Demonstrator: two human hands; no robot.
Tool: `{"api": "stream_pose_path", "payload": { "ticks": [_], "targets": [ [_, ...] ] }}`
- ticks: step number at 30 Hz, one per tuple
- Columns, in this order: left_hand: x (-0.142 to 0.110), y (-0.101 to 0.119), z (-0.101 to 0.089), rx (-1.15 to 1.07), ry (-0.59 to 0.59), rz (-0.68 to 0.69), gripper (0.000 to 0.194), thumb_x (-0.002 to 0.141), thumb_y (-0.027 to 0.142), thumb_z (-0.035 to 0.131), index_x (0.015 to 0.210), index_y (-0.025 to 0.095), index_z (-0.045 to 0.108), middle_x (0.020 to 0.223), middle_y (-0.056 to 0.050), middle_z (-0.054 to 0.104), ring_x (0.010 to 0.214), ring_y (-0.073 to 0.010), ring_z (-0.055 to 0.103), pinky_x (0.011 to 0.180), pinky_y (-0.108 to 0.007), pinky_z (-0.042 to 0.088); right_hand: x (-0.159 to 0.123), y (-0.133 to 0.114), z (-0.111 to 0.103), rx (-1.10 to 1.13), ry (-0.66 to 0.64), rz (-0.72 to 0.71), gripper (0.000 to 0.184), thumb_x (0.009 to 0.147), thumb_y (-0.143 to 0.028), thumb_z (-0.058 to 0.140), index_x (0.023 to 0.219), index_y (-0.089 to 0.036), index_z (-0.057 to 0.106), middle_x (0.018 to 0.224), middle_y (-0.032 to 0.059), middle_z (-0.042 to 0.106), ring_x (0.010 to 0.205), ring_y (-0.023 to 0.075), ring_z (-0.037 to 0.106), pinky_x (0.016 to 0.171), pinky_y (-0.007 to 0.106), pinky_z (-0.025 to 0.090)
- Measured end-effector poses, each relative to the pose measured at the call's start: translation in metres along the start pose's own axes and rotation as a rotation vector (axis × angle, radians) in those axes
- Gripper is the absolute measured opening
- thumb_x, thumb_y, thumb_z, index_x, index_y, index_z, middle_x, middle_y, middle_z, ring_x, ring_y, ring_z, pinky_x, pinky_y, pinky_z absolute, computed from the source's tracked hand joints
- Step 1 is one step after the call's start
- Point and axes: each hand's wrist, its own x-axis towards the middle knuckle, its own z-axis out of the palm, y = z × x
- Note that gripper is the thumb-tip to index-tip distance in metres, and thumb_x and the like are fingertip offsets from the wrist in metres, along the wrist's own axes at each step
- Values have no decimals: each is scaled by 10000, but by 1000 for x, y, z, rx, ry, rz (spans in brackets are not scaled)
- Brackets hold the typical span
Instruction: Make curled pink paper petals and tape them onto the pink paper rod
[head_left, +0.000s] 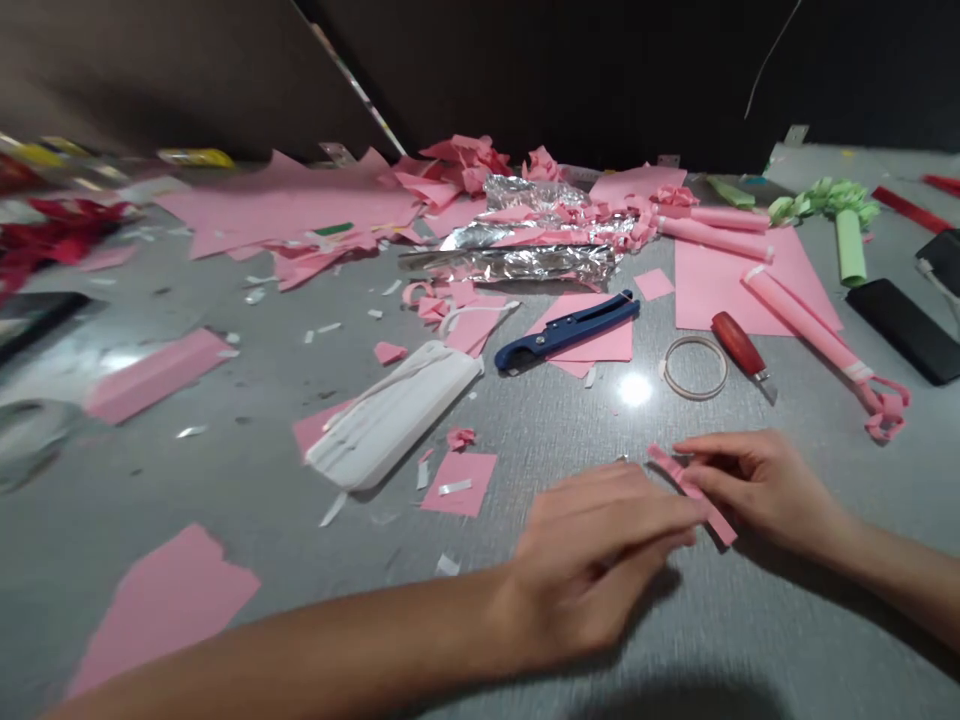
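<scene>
A narrow pink paper strip (pixel 716 520) runs slantwise just over the grey table at the lower right. My right hand (pixel 765 490) pinches it between thumb and forefinger near its upper half. From the other side comes my left hand (pixel 600 560), its fingers together and its fingertips at the strip's lower half; the thumb is partly hidden below. Beyond my hands lie a thin tape roll (pixel 694 368) and a red-handled knife (pixel 741 348). Farther off, a blue cutting tool (pixel 566 335) rests on pink sheets.
A white packet (pixel 394 420) lies left of centre among paper scraps. Crumpled foil (pixel 525 262) and pink paper (pixel 300 200) line the back. At the right are rolled pink paper sticks (pixel 806 325), a green one (pixel 850 248) and a black phone-like object (pixel 906 328).
</scene>
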Motion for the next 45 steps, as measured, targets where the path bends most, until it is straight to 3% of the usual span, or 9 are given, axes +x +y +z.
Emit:
{"api": "stream_pose_path", "payload": {
  "ticks": [5, 8, 11, 17, 24, 31, 35, 39, 45],
  "targets": [
    [24, -24, 11, -50, 194, 62, 150, 1074, 205, 685, 1017, 234, 820, 758, -14, 794, 633, -163, 711, 631, -302, 573, 3, 7, -12, -381, 135, -246, 243, 1087, -317, 637, 943, -212, 803, 875, 63, 792, 773, 217, 718, 745, 356, 538],
    [28, -28, 10, -111, 262, -41, 230, 1066, 237, 693, 860, 208, 790, 685, 3, 740, 562, -133, 637, 556, -270, 501, 13, 12, -32, -596, 316, -373, 216, 1110, -310, 612, 1116, -196, 796, 1079, 113, 796, 934, 254, 752, 774, 374, 554],
    [31, -29, 8, -130, 250, -159, 308, 1076, 273, 643, 799, 195, 753, 638, 11, 681, 548, -128, 600, 540, -262, 468, 23, 21, -48, -775, 343, -428, 265, 1121, -267, 568, 1291, -189, 756, 1348, 141, 755, 1140, 296, 752, 830, 394, 571],
    [39, -39, 5, 4, 167, -204, 232, 1069, 271, 628, 886, 200, 752, 817, -15, 760, 720, -164, 681, 679, -294, 527, 26, 28, -51, -924, 242, -413, 285, 1152, -271, 479, 1212, -200, 749, 1198, 133, 747, 893, 246, 750, 635, 330, 490],
    [47, -63, 2, 179, 92, -131, 187, 1064, 232, 628, 1165, 216, 785, 1174, -91, 803, 1106, -263, 749, 1024, -465, 606, 20, 15, -48, -611, 254, -498, 105, 1090, -232, 554, 1082, -213, 657, 1069, 113, 742, 992, 277, 728, 875, 418, 574],
    [47, -79, 0, 368, -38, -50, 342, 1124, 231, 530, 1419, 184, 697, 1457, -141, 725, 1352, -323, 676, 1142, -576, 567, 16, 8, -48, -481, 340, -532, 64, 1063, -249, 606, 1017, -225, 643, 963, 71, 702, 856, 236, 675, 752, 368, 538],
    [48, -81, -1, 293, 35, -97, 345, 1126, 243, 534, 1428, 184, 689, 1408, -141, 753, 1310, -293, 705, 1140, -530, 583, 12, 9, -52, -248, 245, -490, 138, 1065, -287, 615, 944, -225, 640, 899, 38, 646, 806, 210, 621, 730, 350, 498],
    [48, -82, -4, 264, 94, -135, 347, 1111, 191, 505, 1389, 219, 712, 1376, -118, 768, 1287, -274, 718, 1142, -522, 581, 13, 17, -54, 144, 208, -311, 292, 1063, -426, 629, 860, -216, 639, 759, -2, 539, 608, 156, 467, 532, 289, 356],
    [46, -80, 3, 503, -216, -75, 451, 1170, 311, 422, 1580, 189, 564, 1664, -149, 563, 1565, -317, 518, 1302, -603, 402, 20, 20, -51, 316, 338, -227, 364, 979, -495, 725, 785, -204, 623, 726, 0, 521, 572, 140, 437, 478, 271, 292]
  ]
}}
